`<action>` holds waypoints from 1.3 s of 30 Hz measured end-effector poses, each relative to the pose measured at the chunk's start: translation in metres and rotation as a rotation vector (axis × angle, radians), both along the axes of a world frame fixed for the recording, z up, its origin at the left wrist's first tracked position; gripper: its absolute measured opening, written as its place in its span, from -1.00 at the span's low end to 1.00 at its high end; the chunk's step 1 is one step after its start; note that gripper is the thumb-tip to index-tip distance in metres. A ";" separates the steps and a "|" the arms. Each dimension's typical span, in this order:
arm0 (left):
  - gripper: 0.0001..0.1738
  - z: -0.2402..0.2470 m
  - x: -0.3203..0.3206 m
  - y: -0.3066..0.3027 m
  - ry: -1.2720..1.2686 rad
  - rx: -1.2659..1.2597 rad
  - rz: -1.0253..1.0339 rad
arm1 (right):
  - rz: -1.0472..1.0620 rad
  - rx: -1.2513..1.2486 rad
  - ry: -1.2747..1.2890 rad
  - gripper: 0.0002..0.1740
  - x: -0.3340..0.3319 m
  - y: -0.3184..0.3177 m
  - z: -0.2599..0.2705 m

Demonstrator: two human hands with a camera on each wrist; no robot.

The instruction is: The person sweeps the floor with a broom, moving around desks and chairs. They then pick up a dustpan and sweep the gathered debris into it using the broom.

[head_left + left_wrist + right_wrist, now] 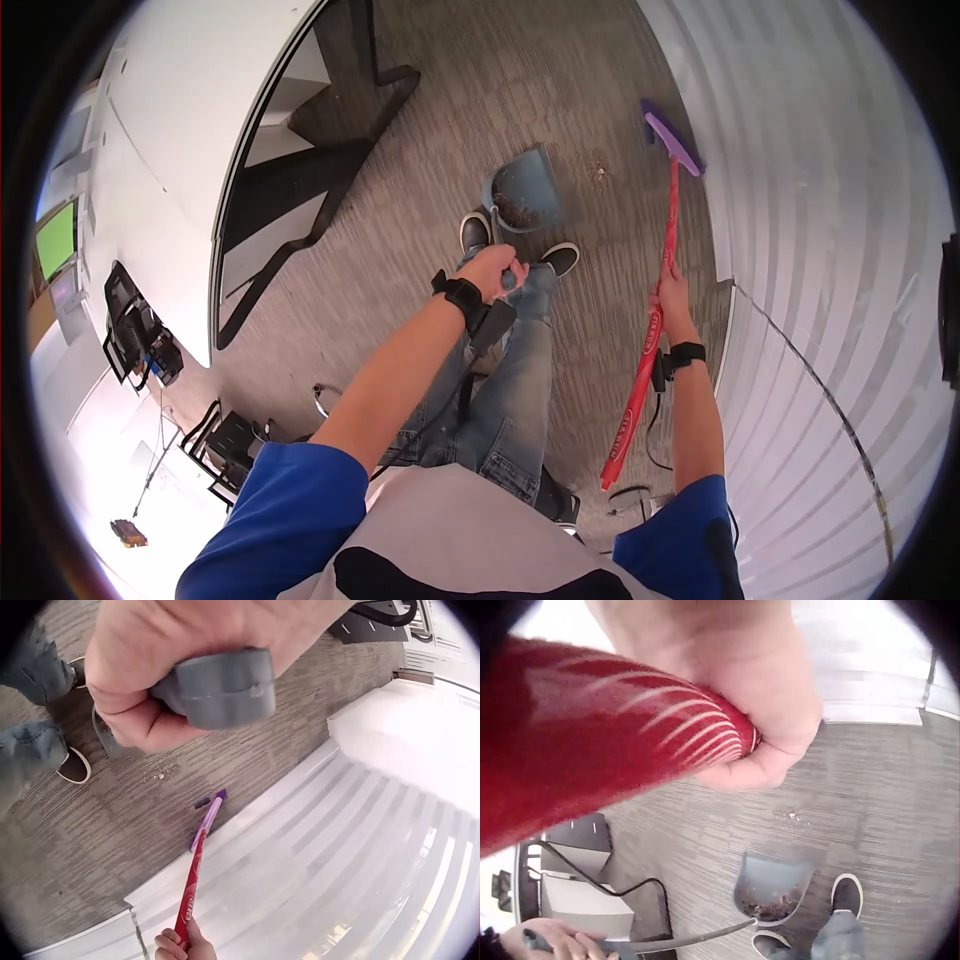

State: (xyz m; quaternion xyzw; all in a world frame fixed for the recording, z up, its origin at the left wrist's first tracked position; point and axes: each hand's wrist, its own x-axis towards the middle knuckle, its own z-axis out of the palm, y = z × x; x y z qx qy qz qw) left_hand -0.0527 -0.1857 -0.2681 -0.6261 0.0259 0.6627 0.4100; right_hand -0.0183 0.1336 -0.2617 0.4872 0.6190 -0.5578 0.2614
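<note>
My left hand (492, 272) grips the grey handle end (229, 688) of a long-handled blue-grey dustpan (543, 180). The pan lies on the floor near my shoes, dark debris (772, 904) gathered inside it by the handle. In my right hand (676, 303) is the red handle (640, 385) of a broom, held part way along its length. Its purple head (675, 143) is at the foot of the white wall, off to the right of the pan. A small scatter of pale crumbs (600, 174) lies on the floor between pan and broom head.
A ribbed white wall (820, 220) runs along the right side. On the left stands a white table (190, 130) with black legs (330, 190). My shoes (563, 259) are just behind the pan on grey patterned carpet (480, 70). A black cable (641, 885) shows beside boxes.
</note>
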 end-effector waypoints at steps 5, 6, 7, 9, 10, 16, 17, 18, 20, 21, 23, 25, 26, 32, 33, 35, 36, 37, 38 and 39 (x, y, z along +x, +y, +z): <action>-0.86 -0.088 0.042 -0.022 0.997 0.049 -0.591 | -0.161 -0.154 -0.081 -0.71 0.003 -0.026 0.012; -0.86 -0.100 0.049 -0.022 0.998 0.051 -0.579 | -0.159 -0.170 -0.099 -0.70 0.003 -0.032 0.014; -0.86 -0.109 0.054 -0.021 1.382 -0.033 -0.606 | -0.152 -0.162 -0.099 -0.70 0.005 -0.040 0.021; -0.86 -0.108 0.060 -0.016 1.765 -0.132 -0.611 | -0.259 -0.330 -0.148 -0.74 0.014 -0.060 0.039; -0.87 -0.105 0.058 -0.012 1.671 -0.150 -0.566 | -0.251 -0.327 -0.145 -0.74 0.018 -0.070 0.047; -0.79 -0.041 0.026 -0.011 1.445 -0.321 -1.012 | -0.327 -0.542 -0.282 -0.72 0.040 -0.118 0.112; -0.78 -0.030 0.022 -0.012 1.696 -0.527 -1.385 | -0.300 -0.581 -0.284 -0.70 0.043 -0.123 0.120; -0.78 -0.032 0.024 -0.012 1.699 -0.529 -1.381 | -0.271 -0.621 -0.283 -0.67 0.046 -0.127 0.130; -0.81 -0.045 0.029 -0.014 1.558 -0.480 -1.194 | -0.267 -0.603 -0.271 -0.69 0.047 -0.135 0.156; -0.81 -0.045 0.029 -0.018 1.563 -0.485 -1.185 | -0.260 -0.590 -0.258 -0.70 0.045 -0.136 0.168; -0.84 -0.035 0.027 -0.026 1.480 -0.431 -1.275 | -0.254 -0.581 -0.228 -0.71 0.040 -0.127 0.194; -0.84 -0.048 0.029 -0.030 1.486 -0.410 -1.207 | -0.241 -0.581 -0.203 -0.71 0.033 -0.106 0.199; -0.85 -0.059 0.033 -0.032 1.487 -0.378 -1.146 | -0.228 -0.529 -0.186 -0.68 0.027 -0.091 0.197; -0.81 -0.037 0.035 -0.027 1.527 -0.399 -1.029 | -0.081 -0.264 -0.064 -0.67 -0.020 -0.044 0.104; -0.81 -0.035 0.032 -0.026 1.525 -0.404 -1.028 | -0.077 -0.266 -0.063 -0.67 -0.029 -0.039 0.079; -0.81 -0.041 0.035 -0.024 1.485 -0.405 -1.057 | -0.140 -0.260 -0.115 -0.69 -0.039 -0.032 0.045; -0.81 -0.048 0.037 -0.024 1.481 -0.403 -1.057 | -0.141 -0.260 -0.120 -0.69 -0.034 -0.035 0.036; -0.86 -0.070 0.043 -0.024 1.618 -0.501 -0.921 | -0.170 -0.275 -0.127 -0.71 -0.030 -0.046 0.030; -0.89 -0.069 0.044 -0.022 1.741 -0.598 -0.772 | -0.198 -0.288 -0.139 -0.73 -0.021 -0.056 0.027; -0.89 -0.067 0.046 -0.023 1.735 -0.593 -0.771 | -0.192 -0.256 -0.165 -0.74 -0.010 -0.068 0.025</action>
